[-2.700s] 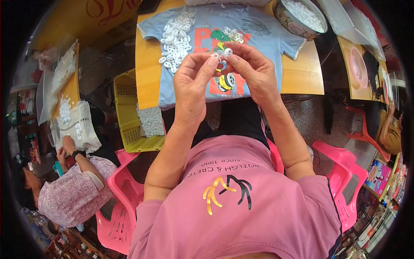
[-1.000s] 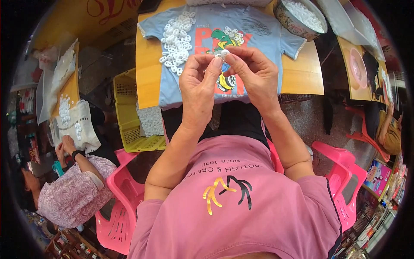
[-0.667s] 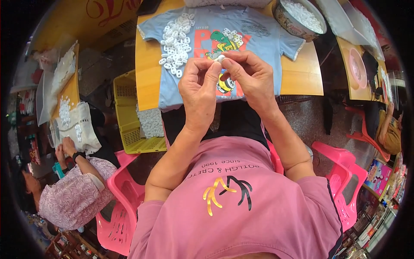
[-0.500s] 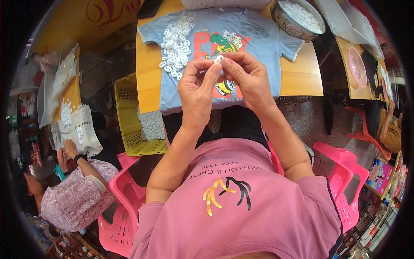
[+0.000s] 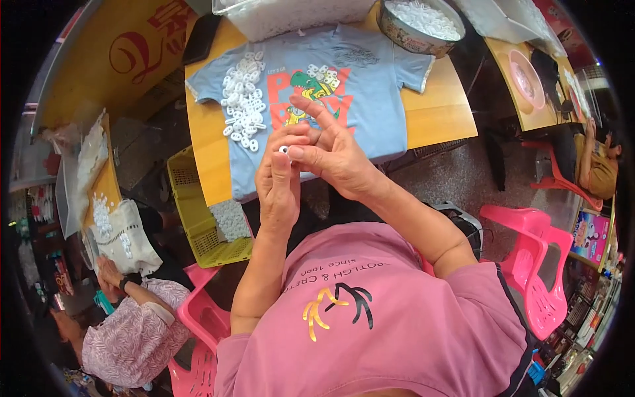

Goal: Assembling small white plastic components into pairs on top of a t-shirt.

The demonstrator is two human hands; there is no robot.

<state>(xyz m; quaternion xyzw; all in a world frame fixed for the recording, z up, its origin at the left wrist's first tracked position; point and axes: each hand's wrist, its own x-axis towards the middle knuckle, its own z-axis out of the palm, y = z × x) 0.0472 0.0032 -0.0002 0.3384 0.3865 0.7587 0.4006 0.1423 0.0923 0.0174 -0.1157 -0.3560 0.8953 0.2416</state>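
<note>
A small white plastic piece with dark holes (image 5: 284, 149) is pinched at the fingertips of my left hand (image 5: 276, 182). The thumb tip of my right hand (image 5: 340, 159) presses on the same piece, while its index finger stretches out over the shirt. Both hands are close together above the near edge of a light blue T-shirt (image 5: 377, 126) with a dinosaur print, spread flat on the table. On the shirt's left side lies a heap of oval two-holed white pieces (image 5: 243, 99). A few more white pieces (image 5: 323, 71) sit by the dinosaur print.
A clear bin (image 5: 284, 23) and a round tub of white pieces (image 5: 420, 46) stand at the table's far side. Below left is a yellow crate (image 5: 188, 205) beside a mass of white pieces. Pink chairs (image 5: 536, 258) flank me; another person (image 5: 135, 324) works at left.
Both hands have come down and left, closer to my body, with the piece. My right index finger has straightened away from it. The view has shifted, too.
</note>
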